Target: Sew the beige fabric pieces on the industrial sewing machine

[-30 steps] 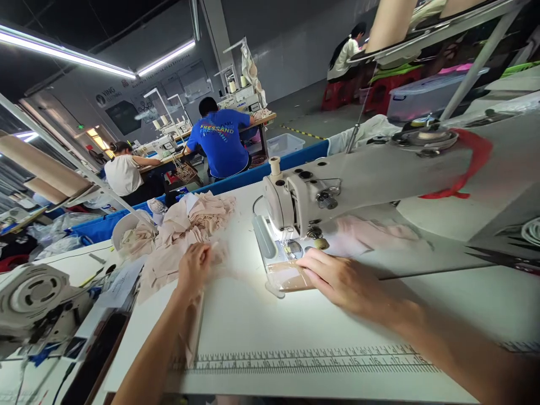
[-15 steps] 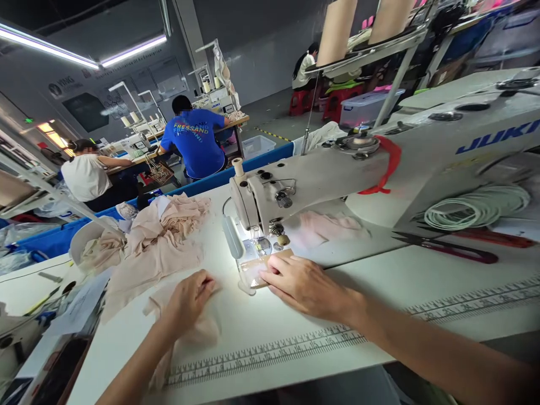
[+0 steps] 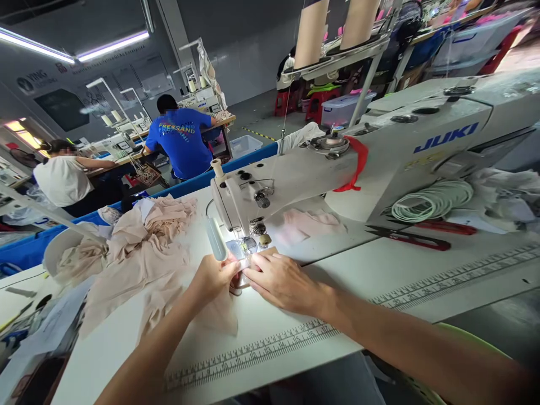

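My left hand point(image 3: 217, 275) is closed in a pinch on a piece of thin beige fabric point(image 3: 221, 315), which hangs down over the table below it. My right hand point(image 3: 284, 282) lies beside it, fingertips drawn together at the fabric's top edge, almost meeting my left fingers. Both hands are just in front of the needle area of a white sewing machine point(image 3: 287, 180), under its small lamp light. A brown plate point(image 3: 270, 251) shows partly from behind my right fingers; the rest of it is covered.
Heaped beige fabric point(image 3: 156, 230) lies left of the machine head. To the right are thread snips point(image 3: 413, 239), red-handled scissors point(image 3: 451, 226) and a pale green coil point(image 3: 434, 199). A printed ruler point(image 3: 270, 351) runs along the front edge. Co-workers sit beyond.
My left hand has moved right and up to the needle area, bringing the beige fabric with it. My right hand stays by the needle. The view has shifted slightly right.
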### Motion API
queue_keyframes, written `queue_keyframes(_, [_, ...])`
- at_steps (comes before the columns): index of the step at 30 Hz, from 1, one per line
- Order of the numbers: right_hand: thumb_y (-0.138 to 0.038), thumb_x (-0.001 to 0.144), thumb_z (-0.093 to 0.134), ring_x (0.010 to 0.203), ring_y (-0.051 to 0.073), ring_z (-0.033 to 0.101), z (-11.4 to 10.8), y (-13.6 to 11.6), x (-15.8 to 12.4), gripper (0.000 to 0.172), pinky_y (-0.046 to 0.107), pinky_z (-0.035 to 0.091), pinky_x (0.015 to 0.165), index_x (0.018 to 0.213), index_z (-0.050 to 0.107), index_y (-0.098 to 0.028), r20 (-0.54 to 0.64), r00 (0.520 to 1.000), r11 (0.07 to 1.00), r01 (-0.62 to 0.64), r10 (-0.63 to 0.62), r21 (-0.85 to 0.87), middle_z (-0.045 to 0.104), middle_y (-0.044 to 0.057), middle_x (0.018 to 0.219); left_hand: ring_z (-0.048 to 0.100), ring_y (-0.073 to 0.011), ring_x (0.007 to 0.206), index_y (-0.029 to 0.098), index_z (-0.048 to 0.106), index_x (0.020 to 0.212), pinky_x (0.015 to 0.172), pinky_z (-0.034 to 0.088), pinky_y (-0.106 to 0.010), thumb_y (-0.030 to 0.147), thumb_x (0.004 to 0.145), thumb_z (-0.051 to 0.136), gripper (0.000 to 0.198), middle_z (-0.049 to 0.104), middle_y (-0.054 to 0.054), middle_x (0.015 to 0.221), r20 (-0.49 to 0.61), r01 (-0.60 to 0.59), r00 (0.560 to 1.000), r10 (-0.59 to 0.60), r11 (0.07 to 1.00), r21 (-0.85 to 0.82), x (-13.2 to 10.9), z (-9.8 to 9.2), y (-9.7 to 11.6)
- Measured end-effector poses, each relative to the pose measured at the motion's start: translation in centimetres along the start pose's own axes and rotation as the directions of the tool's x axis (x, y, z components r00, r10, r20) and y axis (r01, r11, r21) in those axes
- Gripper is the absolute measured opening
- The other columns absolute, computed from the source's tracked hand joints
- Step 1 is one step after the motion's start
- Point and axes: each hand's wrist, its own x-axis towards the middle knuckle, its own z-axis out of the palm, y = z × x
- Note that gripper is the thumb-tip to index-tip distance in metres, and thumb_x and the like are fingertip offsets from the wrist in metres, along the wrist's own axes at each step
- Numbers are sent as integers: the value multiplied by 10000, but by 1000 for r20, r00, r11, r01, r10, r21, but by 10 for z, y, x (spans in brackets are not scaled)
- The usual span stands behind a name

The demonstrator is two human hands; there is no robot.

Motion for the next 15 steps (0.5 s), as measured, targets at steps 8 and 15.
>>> queue_keyframes(8, [-193, 965, 451, 736, 179, 448, -4, 2, -1, 161, 312, 307, 664, 890, 591, -168, -24, 1000, 1000, 11, -11, 4, 552, 52, 887, 602, -150, 606, 206, 539, 710, 561, 443, -239, 297, 749, 490, 110, 607, 32, 621, -78, 68, 995, -59, 991, 114, 18, 10, -17])
queue_keyframes(15, [-162, 977, 405, 683, 160, 453, -12, 13, -6, 222, 311, 287, 622, 878, 604, -157, 48, 995, 996, -84, 82, 42, 563, 55, 865, 612, -170, 654, 210, 569, 726, 623, 459, -286, 324, 750, 511, 130, 645, 8, 704, -95, 64, 994, -51, 989, 133, 18, 11, -16])
